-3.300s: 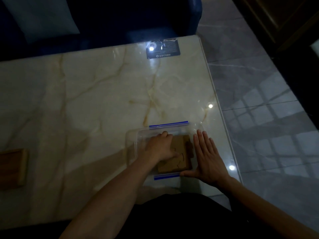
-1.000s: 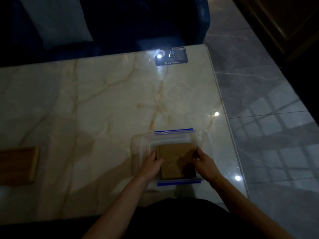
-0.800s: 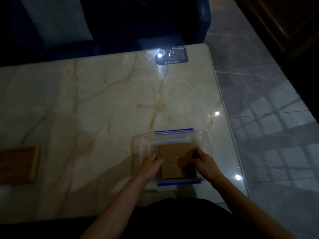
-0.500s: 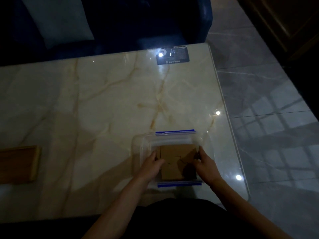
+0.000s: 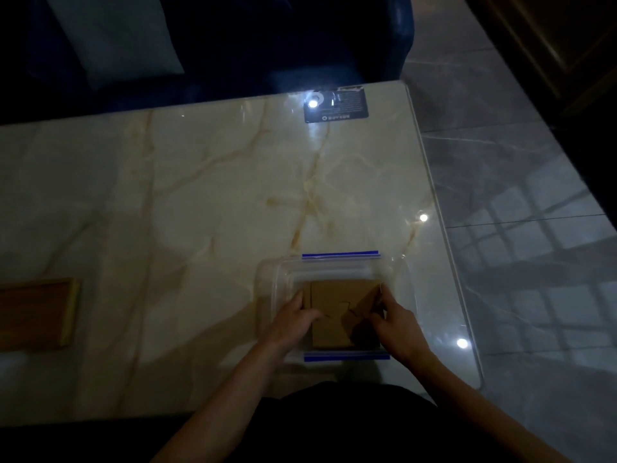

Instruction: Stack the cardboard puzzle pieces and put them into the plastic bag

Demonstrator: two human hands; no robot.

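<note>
A clear plastic container (image 5: 399,279) with blue strips at its far and near sides sits near the table's front right corner. Brown cardboard puzzle pieces (image 5: 337,305) lie inside it as a flat, roughly square group. My left hand (image 5: 295,317) grips the group's left edge, thumb on top. My right hand (image 5: 395,320) pinches the right edge, fingers curled over a darker piece. In this dim light I cannot tell a plastic bag apart from the container.
The marble table (image 5: 200,212) ends at a right edge (image 5: 444,235) over grey floor tiles. A wooden block (image 5: 36,315) lies at the left. A dark card (image 5: 337,105) sits at the far edge beside a light glare. A blue sofa with a pillow (image 5: 117,38) stands behind.
Earlier my left hand lay flat on the pieces and my right hand flat beside them. Both now grip the pieces' side edges; over the last second they barely moved.
</note>
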